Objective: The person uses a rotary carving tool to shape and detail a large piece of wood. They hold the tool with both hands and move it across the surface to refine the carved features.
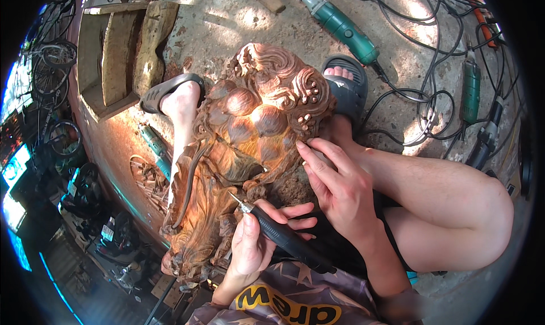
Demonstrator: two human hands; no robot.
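Now left grip [252,247] pinching black handpiece [286,235]; right grip [347,190] spread by wood carving [241,129].

We are seeing bright sunlight dappling the floor [227,31] and glinting off the wood carving [268,121]; glare is bleaching the far left, shadow is darkening the lower left, and fisheye distortion is curving the edges.

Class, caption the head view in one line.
Left hand holds a black rotary handpiece over an ornate wood carving; right hand nearby.
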